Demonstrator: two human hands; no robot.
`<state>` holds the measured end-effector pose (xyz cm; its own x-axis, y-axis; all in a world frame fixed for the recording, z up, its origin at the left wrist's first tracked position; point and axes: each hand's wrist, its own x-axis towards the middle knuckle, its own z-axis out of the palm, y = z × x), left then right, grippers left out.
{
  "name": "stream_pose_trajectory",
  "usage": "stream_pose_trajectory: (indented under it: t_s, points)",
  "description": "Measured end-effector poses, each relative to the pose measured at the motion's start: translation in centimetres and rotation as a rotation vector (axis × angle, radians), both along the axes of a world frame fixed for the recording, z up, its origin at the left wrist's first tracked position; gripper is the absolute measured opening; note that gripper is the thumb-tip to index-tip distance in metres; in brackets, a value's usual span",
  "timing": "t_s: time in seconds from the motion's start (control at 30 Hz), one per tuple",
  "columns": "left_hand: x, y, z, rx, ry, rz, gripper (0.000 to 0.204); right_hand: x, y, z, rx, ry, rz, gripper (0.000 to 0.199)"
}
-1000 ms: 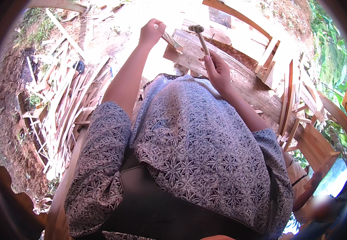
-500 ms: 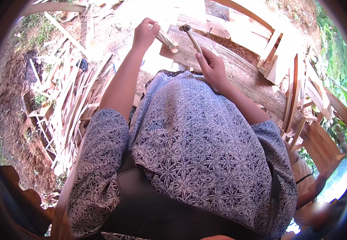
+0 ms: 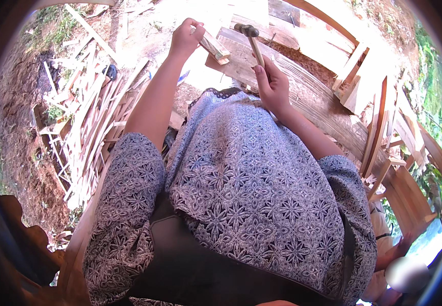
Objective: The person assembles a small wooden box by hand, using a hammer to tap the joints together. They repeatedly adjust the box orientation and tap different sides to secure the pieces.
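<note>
My left hand [image 3: 186, 38] is closed around the far end of a short wooden block [image 3: 214, 47], its fingers wrapped and its near end sticking out to the right. The block lies at the edge of a wide plank [image 3: 282, 74]; whether it rests on it I cannot tell. To the right, my right hand [image 3: 273, 85] grips a hammer [image 3: 257, 51] by its light handle. The dark metal head points up and away, raised above the plank and apart from the block. Bright light washes out the ground beyond my left hand.
A large heap of thin wood offcuts [image 3: 91, 127] spreads over the ground at left. Upright boards and wooden frames [image 3: 376, 122] stand at right. A person's arm [image 3: 392, 253] shows at the lower right. Another board [image 3: 78, 245] runs along my left side.
The hammer head has swung a little up and to the right, turning in my right hand. My left hand keeps its hold on the block. The whole view has shifted slightly.
</note>
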<state>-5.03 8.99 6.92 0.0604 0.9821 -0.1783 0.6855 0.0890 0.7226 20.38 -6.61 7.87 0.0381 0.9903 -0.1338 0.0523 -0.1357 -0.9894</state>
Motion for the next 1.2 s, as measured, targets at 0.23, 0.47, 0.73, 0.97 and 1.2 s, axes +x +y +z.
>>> stream_pose_trajectory:
  t_s: [0.23,0.47,0.73,0.97,1.2]
  points:
    - [-2.4,0.1,-2.2,0.122,0.050,-0.029,0.034,-0.5,0.0,-0.9,-0.207,-0.088,0.010,0.035]
    - [-2.5,0.2,-1.8,0.042,0.061,-0.003,0.033,-1.6,1.0,-3.4,-0.247,-0.317,0.170,0.036]
    - [-2.7,-0.4,-0.6,-0.060,0.042,0.068,0.032,-1.3,1.5,2.5,-0.016,-0.095,-0.022,0.035]
    - [-3.3,0.0,-1.3,0.046,-0.024,0.056,0.032,-1.0,1.3,-1.7,-0.162,-0.168,0.033,0.034]
    - [-3.3,-0.9,-1.0,-0.016,-0.078,0.056,0.029,-1.8,-0.5,-5.1,-0.091,-0.228,0.106,0.036]
